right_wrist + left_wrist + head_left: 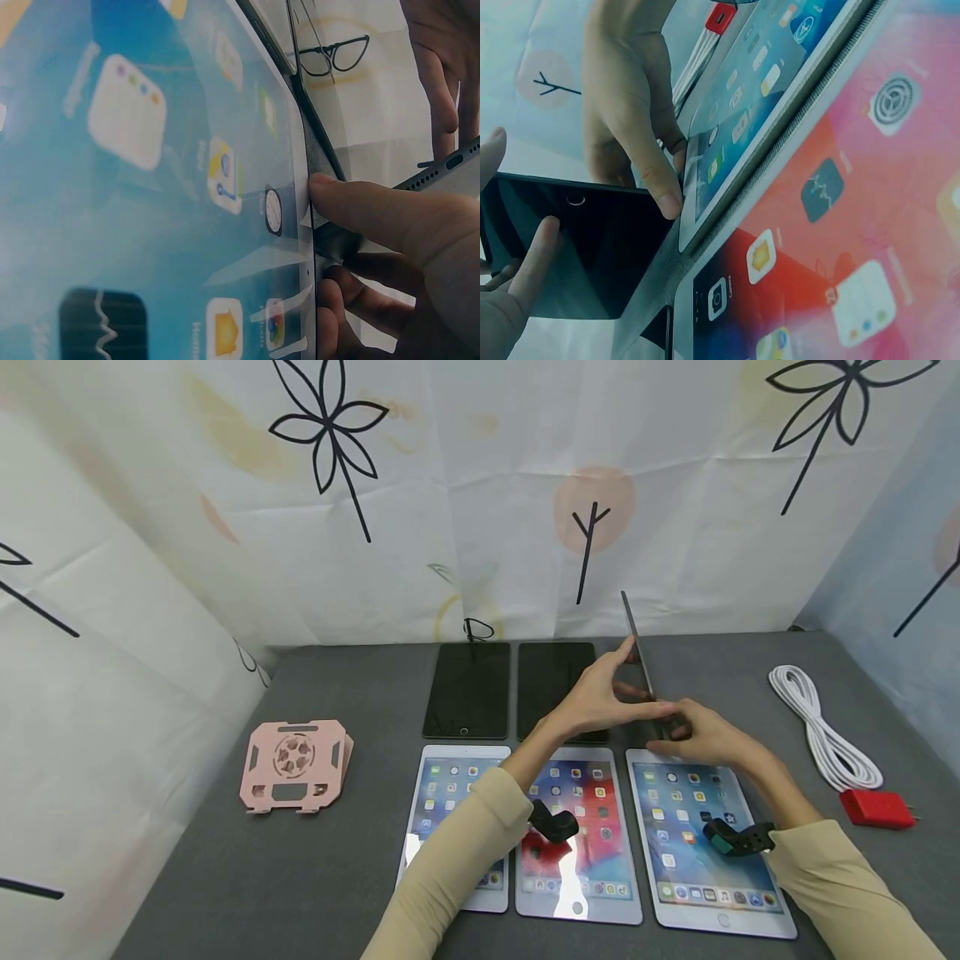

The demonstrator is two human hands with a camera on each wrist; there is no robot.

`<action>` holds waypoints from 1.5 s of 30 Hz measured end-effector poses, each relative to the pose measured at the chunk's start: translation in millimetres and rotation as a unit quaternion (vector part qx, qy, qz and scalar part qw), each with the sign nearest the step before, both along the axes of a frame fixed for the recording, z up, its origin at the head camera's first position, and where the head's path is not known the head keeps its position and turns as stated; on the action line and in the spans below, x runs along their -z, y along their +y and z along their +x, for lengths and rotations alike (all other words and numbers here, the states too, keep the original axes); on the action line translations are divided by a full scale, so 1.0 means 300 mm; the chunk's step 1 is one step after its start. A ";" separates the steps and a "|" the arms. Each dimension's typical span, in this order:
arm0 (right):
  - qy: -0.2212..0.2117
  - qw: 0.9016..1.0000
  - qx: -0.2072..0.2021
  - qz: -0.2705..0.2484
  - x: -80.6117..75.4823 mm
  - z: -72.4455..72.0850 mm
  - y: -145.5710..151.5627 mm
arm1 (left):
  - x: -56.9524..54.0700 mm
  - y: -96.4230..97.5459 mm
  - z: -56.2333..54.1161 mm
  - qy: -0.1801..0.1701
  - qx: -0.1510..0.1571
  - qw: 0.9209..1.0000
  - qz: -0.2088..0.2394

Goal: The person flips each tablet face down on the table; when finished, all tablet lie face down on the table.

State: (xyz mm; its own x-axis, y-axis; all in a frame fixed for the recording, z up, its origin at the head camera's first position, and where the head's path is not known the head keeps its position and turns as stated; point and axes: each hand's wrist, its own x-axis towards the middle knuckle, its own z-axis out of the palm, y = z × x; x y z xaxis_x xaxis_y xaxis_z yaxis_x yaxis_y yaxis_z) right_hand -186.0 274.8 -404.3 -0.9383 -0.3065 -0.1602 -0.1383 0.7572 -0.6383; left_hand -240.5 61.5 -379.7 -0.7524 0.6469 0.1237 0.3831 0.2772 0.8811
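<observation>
A dark tablet [639, 643] stands tilted up on edge above the far end of the right white tablet [697, 843]. My left hand [600, 693] grips it from the left; in the left wrist view, one digit lies across its black front below the round home button. At its near lower edge, my right hand [701, 735] pinches a corner, the thumb close to the white tablet's top edge. The right wrist view shows the dark tablet's port edge [442, 166] beyond the right hand [427, 247]. The right hand's other fingers are partly hidden behind the dark tablet.
Two black tablets [467, 689] lie at the back, the second [551, 681] partly behind the left hand. Nearer lie a left white tablet [431, 802] and a middle one [600, 893], under the left forearm. A pink stand [294, 766], white cable [825, 727] and red charger [876, 808] flank them.
</observation>
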 end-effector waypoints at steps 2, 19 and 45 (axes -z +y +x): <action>-0.007 1.000 0.004 0.002 -0.003 0.001 0.000 | 0.007 -0.005 -0.003 0.001 0.000 1.000 -0.002; -0.002 1.000 -0.010 0.001 0.007 -0.016 0.017 | 0.045 -0.015 -0.006 -0.006 -0.004 0.999 0.045; -0.032 0.996 0.077 -0.016 0.028 -0.009 0.051 | 0.135 0.022 0.023 -0.267 -0.127 0.947 0.128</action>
